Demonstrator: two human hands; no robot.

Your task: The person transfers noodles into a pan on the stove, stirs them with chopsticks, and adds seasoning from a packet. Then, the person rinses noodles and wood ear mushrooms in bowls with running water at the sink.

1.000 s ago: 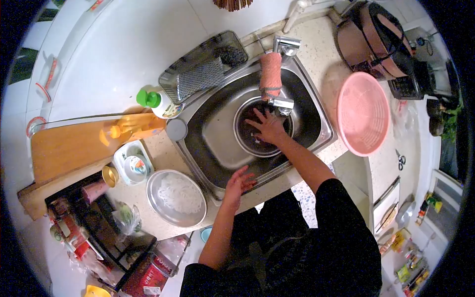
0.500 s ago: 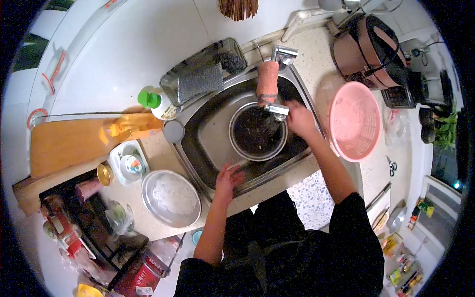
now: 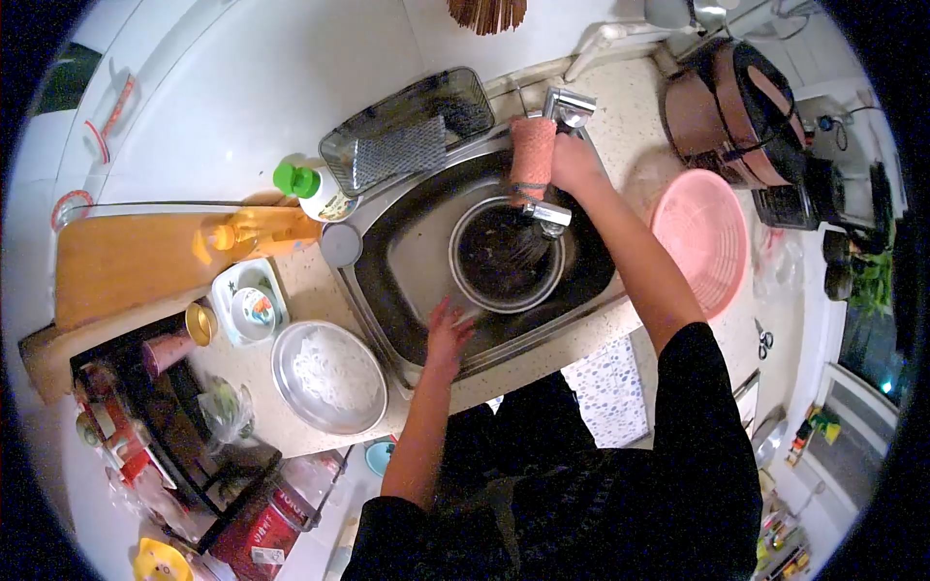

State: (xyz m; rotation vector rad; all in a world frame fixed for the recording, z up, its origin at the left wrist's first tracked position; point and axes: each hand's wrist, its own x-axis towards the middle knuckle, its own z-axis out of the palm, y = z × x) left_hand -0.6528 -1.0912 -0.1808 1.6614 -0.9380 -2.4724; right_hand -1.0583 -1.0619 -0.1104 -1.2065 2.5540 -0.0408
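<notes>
My right hand (image 3: 578,167) is up at the faucet (image 3: 570,105), beside the orange cloth (image 3: 532,155) wrapped around its spout. The fingers of that hand are hidden, so its grip does not show. Water sprays from the faucet head (image 3: 548,215) into a round metal-rimmed pot (image 3: 508,308) with dark contents, standing in the sink (image 3: 412,257). Over the sink's near left part hovers my left hand (image 3: 448,341), fingers apart and holding nothing.
Left of the sink stands a metal bowl (image 3: 283,387) of white food in liquid. Bottles (image 3: 315,194) and a wire-mesh basket (image 3: 397,136) line the back. A pink colander (image 3: 699,242), scissors (image 3: 763,339) and a brown cooker (image 3: 712,116) sit on the right.
My right hand has moved from beside the faucet head up and back to the spout's base. The left hand has shifted slightly and stays over the sink. Water is still running.
</notes>
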